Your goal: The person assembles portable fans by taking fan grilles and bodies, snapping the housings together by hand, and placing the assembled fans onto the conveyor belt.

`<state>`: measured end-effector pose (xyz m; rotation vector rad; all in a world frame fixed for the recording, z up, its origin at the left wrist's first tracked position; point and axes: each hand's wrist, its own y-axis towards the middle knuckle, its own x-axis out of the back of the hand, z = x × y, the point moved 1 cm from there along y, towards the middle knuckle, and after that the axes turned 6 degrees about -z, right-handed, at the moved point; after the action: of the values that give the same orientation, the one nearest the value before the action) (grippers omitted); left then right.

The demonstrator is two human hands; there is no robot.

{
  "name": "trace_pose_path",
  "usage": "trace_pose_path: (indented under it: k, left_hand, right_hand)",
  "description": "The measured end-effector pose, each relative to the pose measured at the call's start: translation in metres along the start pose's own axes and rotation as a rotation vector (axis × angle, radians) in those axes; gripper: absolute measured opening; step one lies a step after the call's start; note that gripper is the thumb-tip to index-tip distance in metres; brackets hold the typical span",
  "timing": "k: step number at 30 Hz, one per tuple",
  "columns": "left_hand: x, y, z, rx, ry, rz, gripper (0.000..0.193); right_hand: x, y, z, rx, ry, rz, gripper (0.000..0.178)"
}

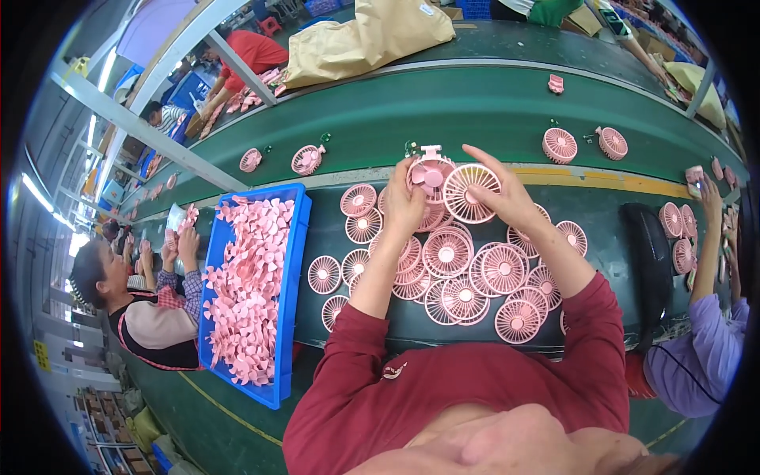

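Head view: the left hand (404, 203), to the right of the blue tray (290, 293), has its fingers curled around the side of a pink fan body (428, 176), thumb at its front, blades facing up. A small green circuit board (411, 148) sits at the body's far edge. Farther right of the tray, the right hand (513, 198) grips a round pink grille (472, 194), thumb on its face and index finger stretched past the rim. The grille is just beside the fan body; whether they touch, I cannot tell.

Loose grilles (447, 253) lie beneath and around both hands, overlapping, right of the tray. A strip of dark green tabletop (315, 229) runs between the tray's right wall and the nearest of them. More tabletop shows well right of the tray, between the grilles and a black object (645, 269). Pink fan blades (249, 293) fill the tray. Beyond its far end, a green belt (443, 111) carries widely spaced fan parts (307, 160), with room between. A co-worker (154, 317) sits left of the tray; a purple sleeve (704, 348) appears far to its right.
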<state>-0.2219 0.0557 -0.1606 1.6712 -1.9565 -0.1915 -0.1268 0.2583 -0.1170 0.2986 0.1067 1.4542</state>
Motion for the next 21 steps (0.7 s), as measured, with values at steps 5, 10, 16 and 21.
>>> trace_pose_path:
  k: [5,10,16,21]
  left_hand:
    - [-0.004,-0.014,-0.011,-0.205,0.188,-0.085,0.053]
    - [-0.004,-0.020,-0.021,-0.243,0.257,-0.061,0.051]
    - [-0.005,-0.023,-0.035,-0.300,0.362,-0.088,0.059]
    - [-0.001,-0.020,-0.035,-0.176,0.446,-0.073,0.059]
  right_hand:
    - [-0.018,-0.004,-0.001,0.058,-0.070,0.026,0.078]
    - [-0.029,-0.009,-0.002,0.033,-0.034,0.076,0.081]
    - [-0.032,-0.009,-0.013,0.077,-0.151,0.055,0.085]
    - [-0.036,-0.017,-0.001,0.014,-0.179,0.054,0.087]
